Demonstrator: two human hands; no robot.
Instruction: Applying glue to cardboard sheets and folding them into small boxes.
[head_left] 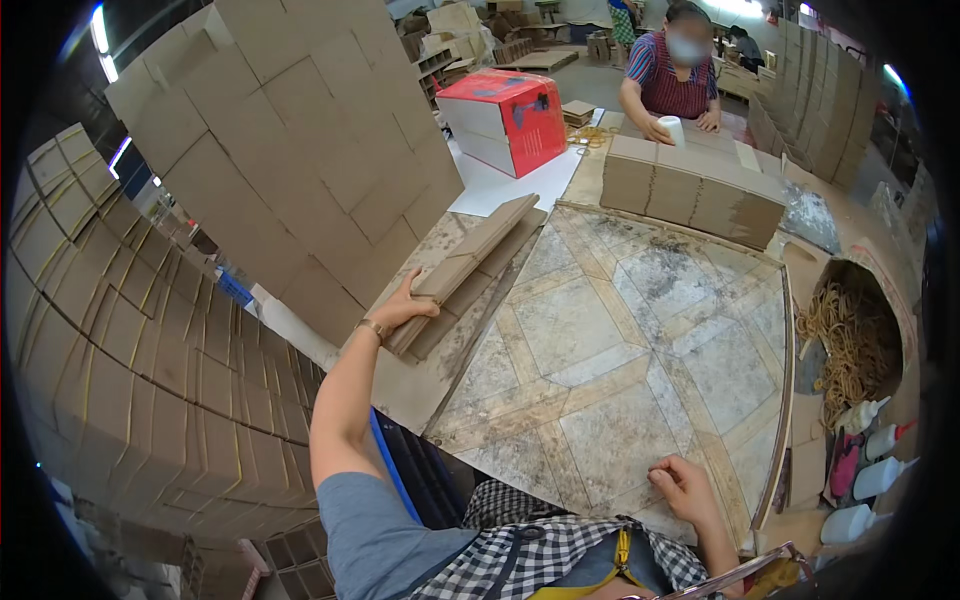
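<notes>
On the left of the worktable, my left hand (402, 303) grips the near end of a long brown board (470, 255), with its fingers over the edge. Another brown board (513, 250) lies under and beside it, and the two lie slantwise along the table's left side. My right hand (687, 490) rests over the near right part of the patterned tabletop (600, 350), its fingers curled in and no object visible in them. The tabletop has a worn, stained surface of pale squares and tan bands.
A red and white carton (510, 120) stands at the back left, beside tall brown stacks (290, 130). Far right, a long brown block stack (690, 195) lies before a co-worker (675, 85) holding a white object. Rubber bands (850, 340) fill a bin above several glue bottles (880, 478).
</notes>
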